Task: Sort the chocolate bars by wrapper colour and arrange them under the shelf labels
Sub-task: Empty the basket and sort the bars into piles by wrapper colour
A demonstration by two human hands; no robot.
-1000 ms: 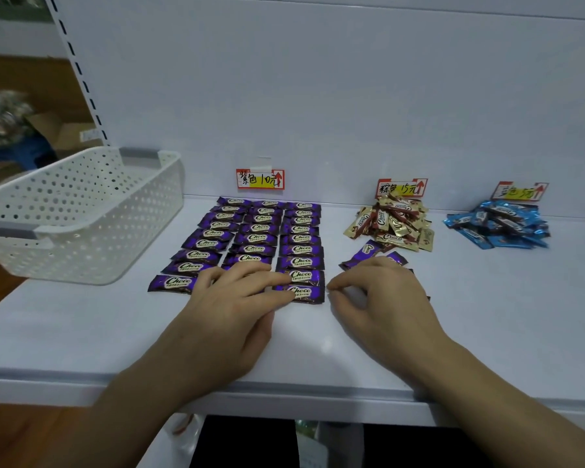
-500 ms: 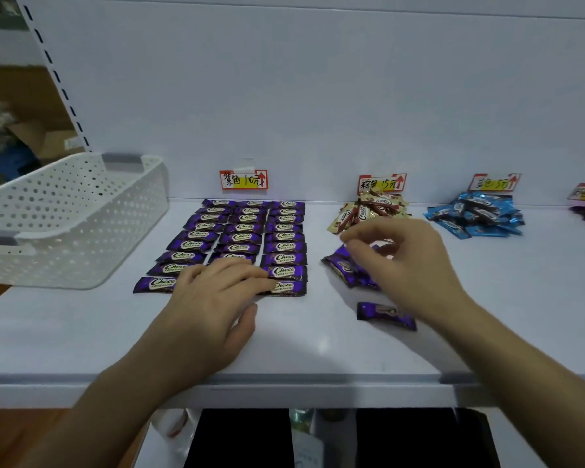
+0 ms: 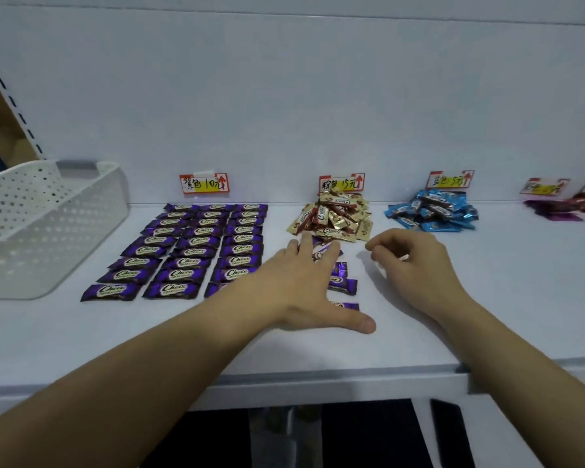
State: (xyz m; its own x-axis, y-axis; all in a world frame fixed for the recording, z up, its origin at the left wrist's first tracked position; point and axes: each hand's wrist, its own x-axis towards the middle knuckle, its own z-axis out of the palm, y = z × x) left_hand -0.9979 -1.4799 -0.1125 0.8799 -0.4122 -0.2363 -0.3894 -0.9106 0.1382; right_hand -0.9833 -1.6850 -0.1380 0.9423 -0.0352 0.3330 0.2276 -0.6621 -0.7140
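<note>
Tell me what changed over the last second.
The left hand left the purple grid and moved right, now flat on the loose purple bars. The right hand moved right off those bars and hangs curled, empty. The purple grid, gold pile, blue pile and basket stayed put.

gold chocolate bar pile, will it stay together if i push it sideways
Probably not: the gold chocolate bar pile is loosely heaped, bars lying crisscross, so it would likely scatter. Glossy wrappers on the smooth shelf should slide easily.
</note>
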